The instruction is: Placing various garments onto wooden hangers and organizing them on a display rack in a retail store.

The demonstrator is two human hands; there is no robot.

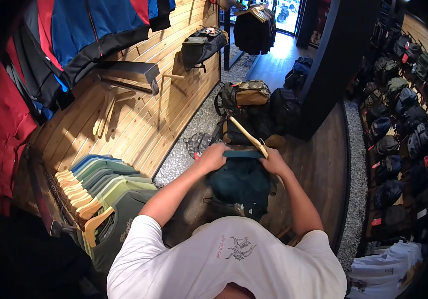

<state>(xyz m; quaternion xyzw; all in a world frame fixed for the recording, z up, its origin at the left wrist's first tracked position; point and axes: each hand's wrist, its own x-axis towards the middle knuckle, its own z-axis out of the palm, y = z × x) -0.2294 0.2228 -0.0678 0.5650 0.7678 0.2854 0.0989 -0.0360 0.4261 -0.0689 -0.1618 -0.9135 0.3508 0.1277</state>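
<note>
Holding the dark teal garment [239,182] by its upper edge, right of the hanging shirts [124,191]. Gripping it between left hand [214,158] and right hand [274,162]; also pinching a wooden hanger [246,133] in the right. Already in hand; seemingly not on the hanger.

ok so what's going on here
A person's left hand and right hand hold up a dark green garment by its top edge. The right hand also has a wooden hanger, slanting upward. Shirts hang in a row to the left, and bags sit ahead.
</note>
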